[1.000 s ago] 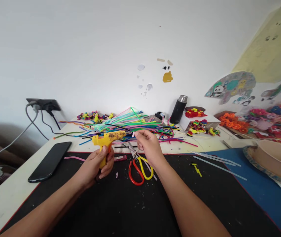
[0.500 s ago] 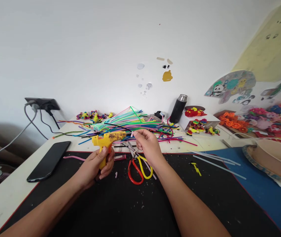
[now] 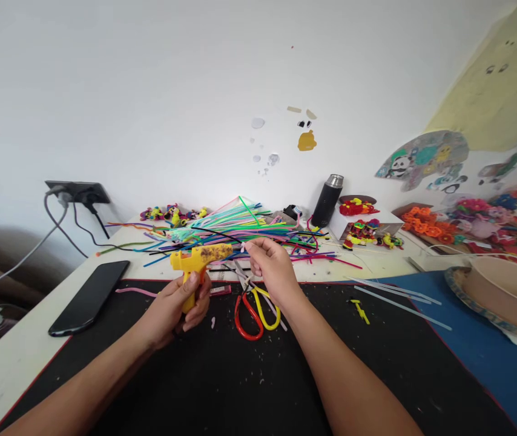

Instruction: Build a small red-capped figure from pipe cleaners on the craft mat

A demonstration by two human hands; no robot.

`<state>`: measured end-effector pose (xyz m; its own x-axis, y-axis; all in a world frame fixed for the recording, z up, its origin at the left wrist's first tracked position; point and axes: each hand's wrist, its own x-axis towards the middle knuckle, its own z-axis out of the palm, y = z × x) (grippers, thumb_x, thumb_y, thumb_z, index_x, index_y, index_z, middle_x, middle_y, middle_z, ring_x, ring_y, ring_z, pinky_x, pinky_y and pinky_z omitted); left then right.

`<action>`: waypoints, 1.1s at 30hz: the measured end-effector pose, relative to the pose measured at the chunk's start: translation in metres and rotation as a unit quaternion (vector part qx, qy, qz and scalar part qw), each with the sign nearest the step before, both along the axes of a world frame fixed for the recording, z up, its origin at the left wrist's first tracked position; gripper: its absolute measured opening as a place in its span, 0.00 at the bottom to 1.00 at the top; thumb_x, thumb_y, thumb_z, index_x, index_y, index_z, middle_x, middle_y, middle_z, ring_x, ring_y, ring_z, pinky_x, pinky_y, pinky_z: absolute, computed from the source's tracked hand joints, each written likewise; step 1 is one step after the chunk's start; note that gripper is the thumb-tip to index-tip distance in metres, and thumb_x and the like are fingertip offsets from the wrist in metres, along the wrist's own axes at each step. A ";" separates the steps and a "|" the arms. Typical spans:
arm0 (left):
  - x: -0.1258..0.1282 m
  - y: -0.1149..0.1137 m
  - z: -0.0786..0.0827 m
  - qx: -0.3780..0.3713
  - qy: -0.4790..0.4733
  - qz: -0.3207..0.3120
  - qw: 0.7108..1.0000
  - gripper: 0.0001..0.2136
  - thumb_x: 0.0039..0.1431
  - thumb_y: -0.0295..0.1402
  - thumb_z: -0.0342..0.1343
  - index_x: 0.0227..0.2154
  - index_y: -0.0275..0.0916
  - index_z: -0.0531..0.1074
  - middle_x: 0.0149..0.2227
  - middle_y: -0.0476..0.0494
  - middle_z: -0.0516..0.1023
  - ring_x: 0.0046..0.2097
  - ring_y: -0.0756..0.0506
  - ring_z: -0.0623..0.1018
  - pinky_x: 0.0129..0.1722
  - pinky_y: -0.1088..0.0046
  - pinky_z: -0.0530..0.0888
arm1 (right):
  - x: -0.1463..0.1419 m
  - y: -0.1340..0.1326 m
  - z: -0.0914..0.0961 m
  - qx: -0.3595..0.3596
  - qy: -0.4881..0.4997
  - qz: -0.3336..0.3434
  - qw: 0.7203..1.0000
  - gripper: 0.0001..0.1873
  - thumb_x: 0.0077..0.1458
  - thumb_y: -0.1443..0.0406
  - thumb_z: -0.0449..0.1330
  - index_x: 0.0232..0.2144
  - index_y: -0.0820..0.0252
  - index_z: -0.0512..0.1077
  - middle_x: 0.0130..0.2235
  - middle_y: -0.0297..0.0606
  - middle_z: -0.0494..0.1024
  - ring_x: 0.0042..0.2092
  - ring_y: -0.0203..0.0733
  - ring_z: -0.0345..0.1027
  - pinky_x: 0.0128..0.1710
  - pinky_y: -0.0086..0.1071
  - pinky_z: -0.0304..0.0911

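Observation:
My left hand (image 3: 181, 306) is wrapped around the handle of a yellow glue gun (image 3: 192, 260), its barrel stained dark and pointing right. Facing it, my right hand (image 3: 270, 263) pinches a small pale pink piece (image 3: 243, 247) between thumb and forefinger, close to the gun's nozzle. Whether nozzle and piece touch, I cannot tell. Below my right hand lie scissors (image 3: 249, 327) with one red and one yellow handle, blades apart, on the black mat (image 3: 172, 387). A short pink scrap (image 3: 213, 323) rests left of them.
Colourful pipe cleaners (image 3: 240, 224) are heaped along the wall. A black phone (image 3: 90, 297) lies at left, below a power socket (image 3: 79, 191) with cables. A black flask (image 3: 328, 200) stands behind. To the right are clear glue sticks (image 3: 404, 307), a yellow twisted piece (image 3: 361, 310) and a round basin (image 3: 508, 290).
Very little differs. The view has shifted slightly, and both hands keep their hold on the glue gun and the pink piece in nearly the same places.

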<state>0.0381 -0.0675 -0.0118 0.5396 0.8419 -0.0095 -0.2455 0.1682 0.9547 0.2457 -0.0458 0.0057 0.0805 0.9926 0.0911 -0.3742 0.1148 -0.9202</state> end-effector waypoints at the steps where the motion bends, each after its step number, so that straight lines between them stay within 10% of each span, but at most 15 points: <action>1: 0.000 0.000 0.000 0.000 0.002 0.000 1.000 0.25 0.64 0.58 0.56 0.27 0.39 0.64 0.16 0.57 0.62 0.15 0.56 0.56 0.16 0.81 0.54 | 0.000 -0.001 0.001 0.000 -0.001 -0.001 1.000 0.15 0.47 0.56 0.70 0.29 0.60 0.72 0.18 0.24 0.62 0.20 0.30 0.50 0.20 0.27 0.42; 33: -0.001 -0.001 -0.006 0.005 -0.004 -0.009 1.000 0.24 0.65 0.57 0.55 0.27 0.39 0.64 0.16 0.57 0.62 0.16 0.55 0.58 0.17 0.79 0.54 | 0.001 -0.001 0.002 -0.009 0.022 -0.007 1.000 0.15 0.47 0.57 0.70 0.27 0.60 0.72 0.17 0.23 0.60 0.19 0.28 0.48 0.20 0.27 0.41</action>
<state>0.0374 -0.0682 -0.0174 0.5539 0.8325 0.0030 -0.2499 0.1628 0.9545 0.2464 -0.0470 0.0078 0.0980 0.9928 0.0690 -0.4122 0.1036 -0.9052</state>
